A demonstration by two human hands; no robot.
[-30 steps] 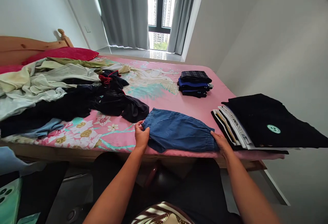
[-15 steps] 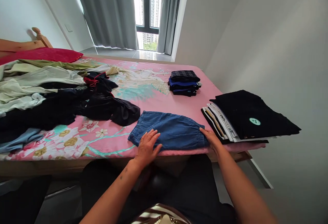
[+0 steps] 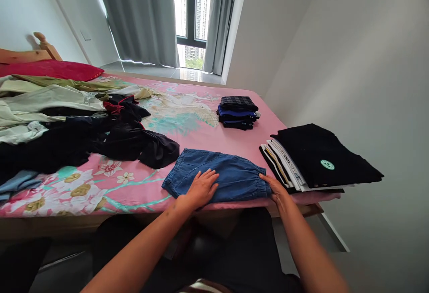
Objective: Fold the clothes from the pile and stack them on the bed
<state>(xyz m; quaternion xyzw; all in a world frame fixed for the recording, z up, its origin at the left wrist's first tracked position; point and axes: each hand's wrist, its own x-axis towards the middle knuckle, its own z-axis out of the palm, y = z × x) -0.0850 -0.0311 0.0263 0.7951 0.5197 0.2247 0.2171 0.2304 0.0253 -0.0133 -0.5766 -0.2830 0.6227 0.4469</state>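
A pair of blue denim pants [image 3: 231,174], folded lengthwise, lies along the bed's near edge, waistband to the left and gathered cuff to the right. My left hand [image 3: 203,189] rests flat on the denim near the middle, fingers stretched out and pressing the cloth. At the cuff end, my right hand [image 3: 275,189] holds the hem, its thumb side over the edge; some of its fingers are hidden. Just right of that hand stands a stack of folded shirts [image 3: 321,154], topped by a black one with a round green-and-white print.
A smaller stack of folded dark and blue clothes [image 3: 238,112] sits farther back. Loose clothes [image 3: 67,123] are heaped at the left, near a red pillow [image 3: 50,70]. Everything lies on a pink flowered bedsheet [image 3: 127,186]. A wall [image 3: 335,83] rises at the right.
My left hand has slid right along the denim, from nearer the waistband toward the middle. My right hand stays at the cuff. The view has shifted slightly.
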